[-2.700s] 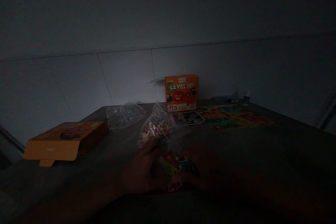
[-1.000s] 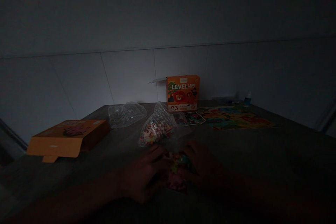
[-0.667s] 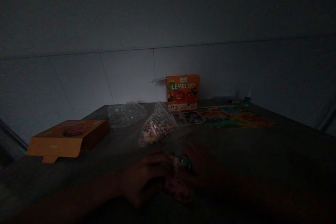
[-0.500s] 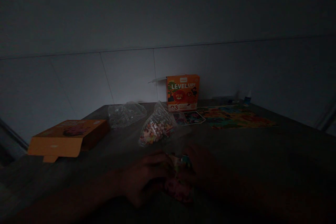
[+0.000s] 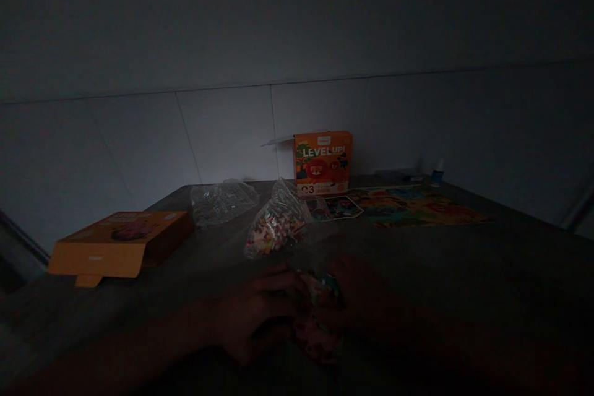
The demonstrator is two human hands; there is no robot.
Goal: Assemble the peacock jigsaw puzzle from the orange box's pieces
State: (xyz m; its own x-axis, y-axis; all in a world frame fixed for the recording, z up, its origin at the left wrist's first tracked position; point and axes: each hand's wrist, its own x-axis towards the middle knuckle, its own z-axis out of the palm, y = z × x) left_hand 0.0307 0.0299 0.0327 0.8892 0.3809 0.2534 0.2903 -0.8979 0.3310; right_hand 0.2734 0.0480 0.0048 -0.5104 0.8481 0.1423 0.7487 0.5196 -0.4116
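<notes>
Low in the middle of the dim view, my left hand (image 5: 260, 315) and my right hand (image 5: 355, 291) close in on a cluster of pink and multicoloured puzzle pieces (image 5: 318, 340). My left fingers curl over its left side. On the opposite side, my right fingers press its upper edge, near a green and white patch. Darkness hides the fingertips and how the pieces join. Just beyond my hands stands a clear plastic bag of loose puzzle pieces (image 5: 276, 232).
An orange box (image 5: 125, 232) lies at left with its flap open. A crumpled clear bag (image 5: 223, 201) is farther back. An upright orange box (image 5: 323, 164) stands near the wall, with picture cards (image 5: 343, 207) before it. Rightward are a colourful picture sheet (image 5: 417, 205) and a small bottle (image 5: 437, 174).
Both hands stay nearly in place around the puzzle pieces. The upper part of the cluster has shifted slightly between the fingers. Everything else on the table looks the same.
</notes>
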